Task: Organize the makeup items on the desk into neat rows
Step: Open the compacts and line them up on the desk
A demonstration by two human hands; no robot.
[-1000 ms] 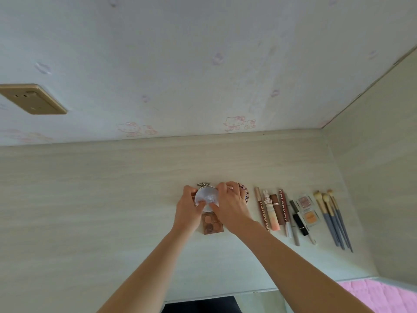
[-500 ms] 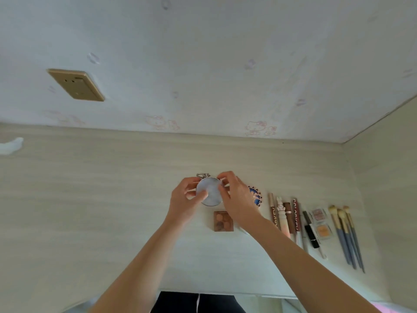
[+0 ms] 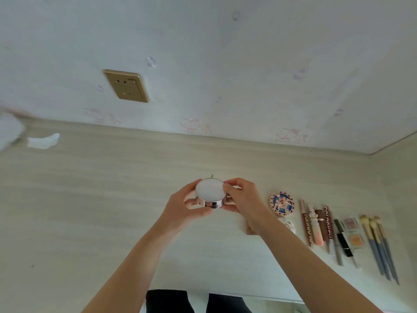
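I see a round silver compact with a pale flat lid, raised above the bench, pinched between left hand and right hand, fingers curled on its rim.

Two bare forearms, no sleeves, watch or rings visible on the left hand or right hand; dark trousers below.

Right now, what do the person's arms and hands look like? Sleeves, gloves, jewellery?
Both forearms are bare up to the frame edge: no sleeves show. The left hand and right hand wear no gloves, and no rings, watch or bracelets are visible. Nail detail is too small to tell.
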